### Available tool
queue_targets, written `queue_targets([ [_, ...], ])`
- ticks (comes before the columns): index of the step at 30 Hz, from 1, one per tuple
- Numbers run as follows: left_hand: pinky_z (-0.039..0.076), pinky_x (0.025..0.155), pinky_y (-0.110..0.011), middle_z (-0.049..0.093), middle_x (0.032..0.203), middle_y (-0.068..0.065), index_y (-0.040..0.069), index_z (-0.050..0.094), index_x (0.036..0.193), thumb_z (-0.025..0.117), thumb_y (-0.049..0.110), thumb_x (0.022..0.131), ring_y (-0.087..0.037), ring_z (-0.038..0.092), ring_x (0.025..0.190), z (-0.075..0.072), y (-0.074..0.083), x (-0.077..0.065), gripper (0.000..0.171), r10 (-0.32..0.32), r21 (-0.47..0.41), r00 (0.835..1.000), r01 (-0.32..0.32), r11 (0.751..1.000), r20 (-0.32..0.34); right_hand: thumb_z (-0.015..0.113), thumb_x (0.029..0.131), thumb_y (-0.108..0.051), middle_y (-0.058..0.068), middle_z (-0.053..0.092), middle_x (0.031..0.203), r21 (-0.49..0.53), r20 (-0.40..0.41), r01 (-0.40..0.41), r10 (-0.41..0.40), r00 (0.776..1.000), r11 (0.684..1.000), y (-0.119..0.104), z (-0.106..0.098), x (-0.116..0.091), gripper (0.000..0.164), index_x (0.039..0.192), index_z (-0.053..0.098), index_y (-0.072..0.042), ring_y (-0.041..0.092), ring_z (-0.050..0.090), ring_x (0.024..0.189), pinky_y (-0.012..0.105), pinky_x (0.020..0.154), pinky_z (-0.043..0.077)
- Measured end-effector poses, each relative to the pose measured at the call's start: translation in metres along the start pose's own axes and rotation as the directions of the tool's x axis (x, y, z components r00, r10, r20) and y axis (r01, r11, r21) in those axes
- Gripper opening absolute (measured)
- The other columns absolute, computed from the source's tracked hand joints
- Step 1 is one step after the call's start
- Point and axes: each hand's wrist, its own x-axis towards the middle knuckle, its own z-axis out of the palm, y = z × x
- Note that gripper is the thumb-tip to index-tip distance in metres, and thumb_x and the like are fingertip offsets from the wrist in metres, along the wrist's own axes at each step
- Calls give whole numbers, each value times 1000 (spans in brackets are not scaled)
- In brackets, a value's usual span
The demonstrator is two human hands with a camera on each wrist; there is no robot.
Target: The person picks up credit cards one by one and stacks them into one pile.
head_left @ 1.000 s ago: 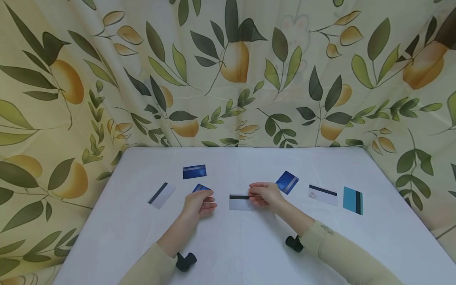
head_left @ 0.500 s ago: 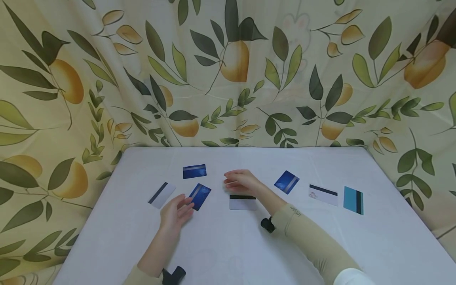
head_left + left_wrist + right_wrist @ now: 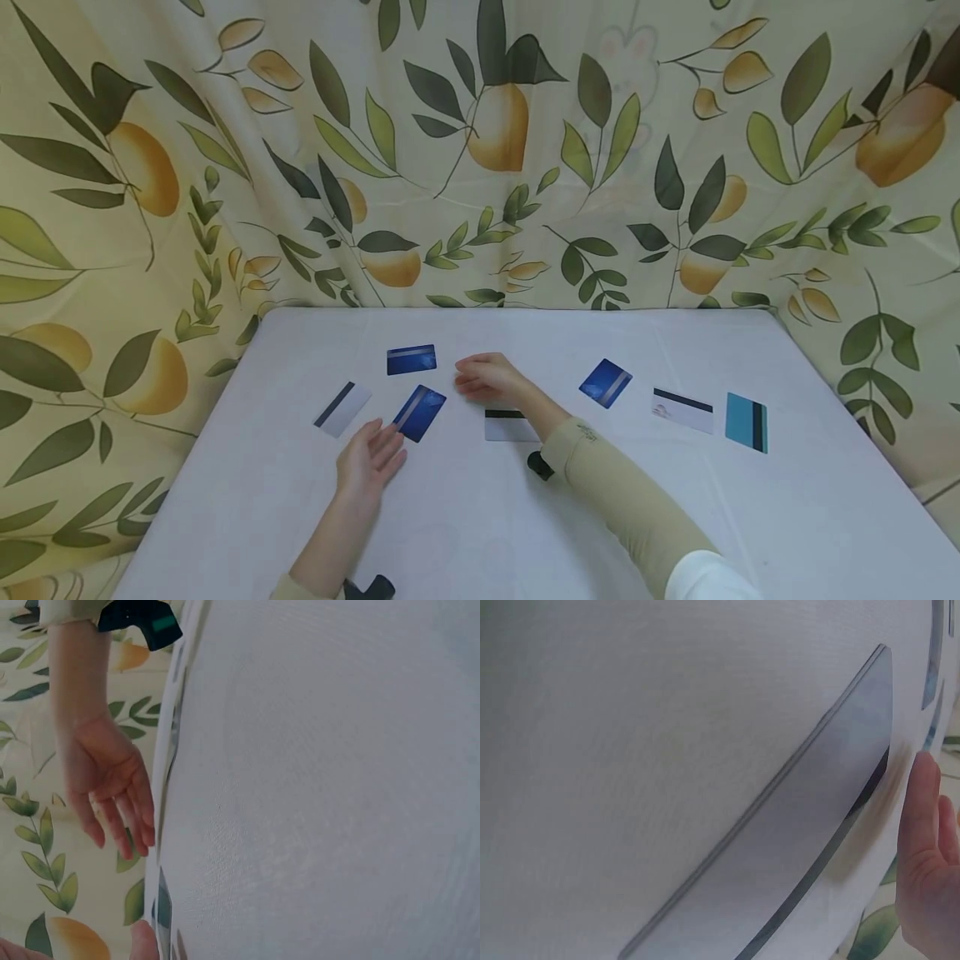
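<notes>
Blue card [image 3: 421,413] is laid flat on the table [image 3: 465,517], between the hands. Long axis is angled near-left to far-right, near end pointed at the left hand [image 3: 365,465], which is nearer; fingertip contact can't be told. Left fingers are spread loosely, nothing gripped. Right hand [image 3: 491,379] is poised past the white card [image 3: 508,427], fingers extended, nothing seen gripped; blue card is placed to its left, slightly nearer the body.

A curtained-off nook with a homely look; what room lies beyond cannot be told.
Pale fabric [image 3: 442,225], printed with orange fruit [image 3: 498,133] and green leaves [image 3: 624,137], hangs behind and along both sides of a white tabletop [image 3: 465,508], a faint rabbit-like outline [image 3: 628,67] showing near the top of the fabric.
</notes>
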Motion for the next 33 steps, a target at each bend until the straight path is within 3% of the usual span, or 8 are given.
queue_targets([
  [12, 37, 101, -41, 27, 143, -23, 1, 13, 143, 36, 27, 97, -33, 34, 128, 0, -12, -4, 59, 21, -76, 1000, -20, 997, 17, 46, 95, -33, 16, 64, 103, -21, 49, 5, -4, 999, 1000, 0, 13, 6, 44, 124, 51, 0, 21, 64, 89, 30, 74, 55],
  [20, 36, 102, -42, 23, 146, -20, 4, 12, 145, 29, 29, 98, -31, 30, 131, 3, -21, -6, 56, 40, -108, 999, -36, 993, 33, 35, 99, -32, 13, 66, 98, -28, 65, 5, -3, 998, 1000, 3, 16, 8, 43, 119, 54, 0, 15, 64, 81, 26, 64, 55],
  [33, 36, 102, -43, 24, 145, -21, 0, 17, 143, 33, 25, 97, -31, 31, 131, 8, -26, -5, 55, 44, -168, 999, -43, 985, 3, 33, 99, -32, 16, 65, 100, -27, 100, -21, 24, 995, 999, 5, 18, 4, 44, 119, 53, 2, 18, 64, 80, 31, 68, 56],
])
